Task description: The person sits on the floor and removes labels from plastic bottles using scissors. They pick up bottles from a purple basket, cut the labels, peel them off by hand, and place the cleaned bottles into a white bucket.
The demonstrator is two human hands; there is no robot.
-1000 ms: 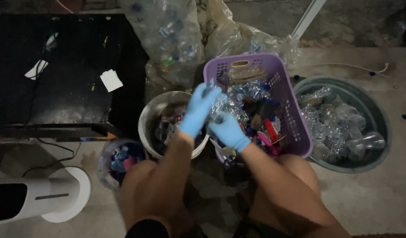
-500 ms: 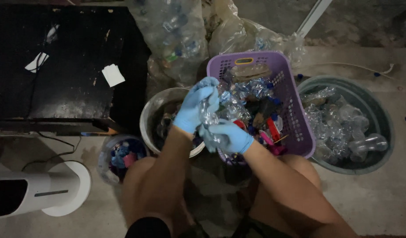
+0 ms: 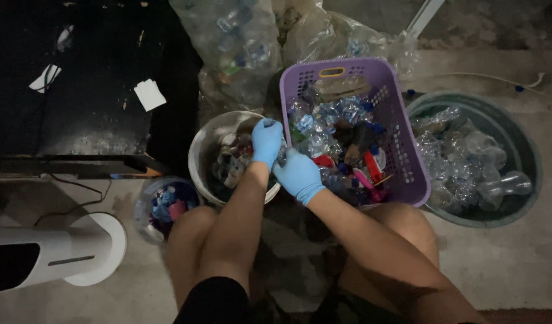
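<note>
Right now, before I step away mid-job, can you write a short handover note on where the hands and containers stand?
Left hand: blue glove, over the steel bowl's right rim, gripping a small clear plastic item I cannot identify.
Right hand: blue glove, closed on the same item, at the purple basket's left edge.
Things: the basket holds crushed bottles and coloured scraps; the bowl holds mixed small bits; the round dark tub on the right holds clear bottles; the small clear container by the left knee holds coloured caps.
Done: bowl, tub and cap container are each partly filled.
Left: the basket looks well filled.
</note>
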